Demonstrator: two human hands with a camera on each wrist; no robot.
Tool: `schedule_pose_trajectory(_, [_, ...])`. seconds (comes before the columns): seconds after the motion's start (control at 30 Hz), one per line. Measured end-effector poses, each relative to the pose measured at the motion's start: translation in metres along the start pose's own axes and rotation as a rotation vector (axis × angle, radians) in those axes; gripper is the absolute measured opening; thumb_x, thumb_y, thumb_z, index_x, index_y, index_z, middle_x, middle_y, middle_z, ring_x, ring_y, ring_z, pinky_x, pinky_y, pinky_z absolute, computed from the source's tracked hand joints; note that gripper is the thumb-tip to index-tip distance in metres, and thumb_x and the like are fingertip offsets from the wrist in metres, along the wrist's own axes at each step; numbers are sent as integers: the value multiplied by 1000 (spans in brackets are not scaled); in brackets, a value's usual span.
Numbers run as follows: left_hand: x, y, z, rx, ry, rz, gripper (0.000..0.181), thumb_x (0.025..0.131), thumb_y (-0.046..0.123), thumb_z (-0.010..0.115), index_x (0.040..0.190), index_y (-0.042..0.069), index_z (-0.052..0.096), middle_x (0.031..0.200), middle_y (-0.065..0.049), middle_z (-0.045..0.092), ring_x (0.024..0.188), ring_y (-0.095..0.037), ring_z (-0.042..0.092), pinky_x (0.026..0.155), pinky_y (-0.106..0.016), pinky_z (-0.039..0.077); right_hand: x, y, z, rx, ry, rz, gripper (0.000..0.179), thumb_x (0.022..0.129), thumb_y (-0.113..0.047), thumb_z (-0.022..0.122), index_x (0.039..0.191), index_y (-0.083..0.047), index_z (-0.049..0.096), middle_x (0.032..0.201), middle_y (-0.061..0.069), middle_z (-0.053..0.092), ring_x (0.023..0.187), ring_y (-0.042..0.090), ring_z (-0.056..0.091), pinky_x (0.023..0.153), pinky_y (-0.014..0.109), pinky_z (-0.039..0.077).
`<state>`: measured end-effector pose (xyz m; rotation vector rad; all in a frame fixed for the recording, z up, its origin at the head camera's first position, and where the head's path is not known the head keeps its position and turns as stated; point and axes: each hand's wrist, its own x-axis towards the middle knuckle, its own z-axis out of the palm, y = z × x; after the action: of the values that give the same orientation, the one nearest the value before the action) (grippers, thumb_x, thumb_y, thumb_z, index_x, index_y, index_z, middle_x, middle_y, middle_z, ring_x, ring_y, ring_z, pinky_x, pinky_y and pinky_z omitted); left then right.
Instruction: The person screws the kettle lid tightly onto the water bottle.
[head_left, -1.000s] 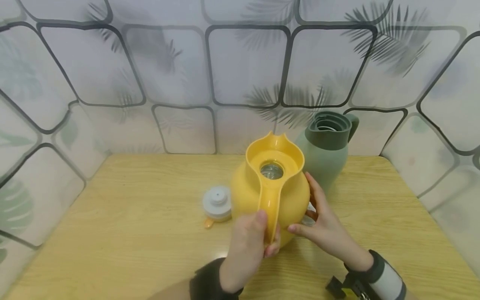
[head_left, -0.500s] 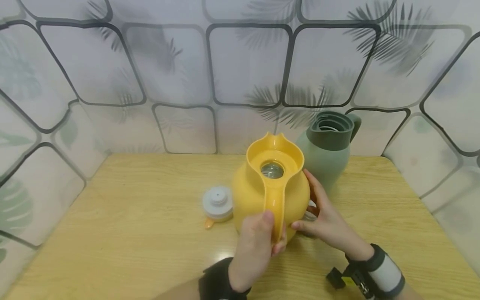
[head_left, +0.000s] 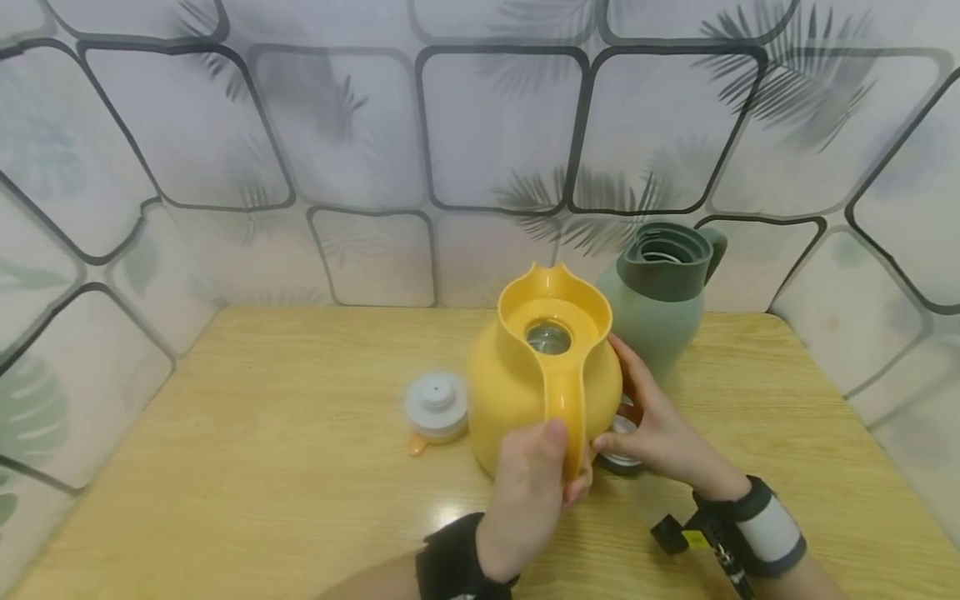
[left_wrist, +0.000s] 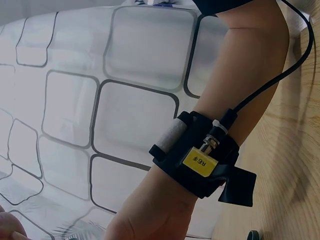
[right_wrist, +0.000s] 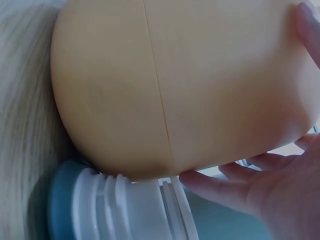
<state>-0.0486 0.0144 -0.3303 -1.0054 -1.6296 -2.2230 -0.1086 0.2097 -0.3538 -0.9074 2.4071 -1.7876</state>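
On the table (head_left: 262, 417), a stopper (head_left: 437, 406) lies left of the near jug (head_left: 506, 396), the far jug (head_left: 660, 317) behind, rightward

On my table (head_left: 300, 467) | yellow jug (head_left: 513, 396) before me | green jug (head_left: 656, 321) behind it | grey lid (head_left: 437, 408) left | white lid (right_wrist: 135, 207) right

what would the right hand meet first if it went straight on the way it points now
Most likely the yellow jug: the right hand seems to touch its side, though exact depth is hard to judge.

Seemingly somewhere screened off, home or workplace unclear: leaf-printed sheeting (head_left: 502, 125) from ten to two o'clock, wood-grain table (head_left: 262, 400) at six
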Motion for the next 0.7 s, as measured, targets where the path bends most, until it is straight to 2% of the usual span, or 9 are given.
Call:
schedule_pose_trajectory(0.2, [1,-1,2,-24,15,-33,59,107,32,27,68,-6,51,49,-14,43,41,-18,40,40,-23,35,2,2,-3,-3,-19,20,107,75,-14,81,154,-24,10,154,14,19,125,17,39,94,25,42])
schedule_pose_trajectory(0.53, [2,-2,3,-10,7,-29,59,107,30,25,66,-4,49,48,-13,43,40,-20,40,40,-23,35,4,3,-6,-2,-32,8,107,75,-12,81,154,-22,10,153,15,21,126,18,39,94,26,42])
schedule_pose_trajectory(0.7, [1,-1,3,-10,0,-35,58,107,29,25,66,-4,49,48,-12,42,40,-20,40,41,-23,35,3,2,-5,-9,-38,42,106,76,-14,81,154,-25,9,153,13,21,124,22,39,94,27,42])
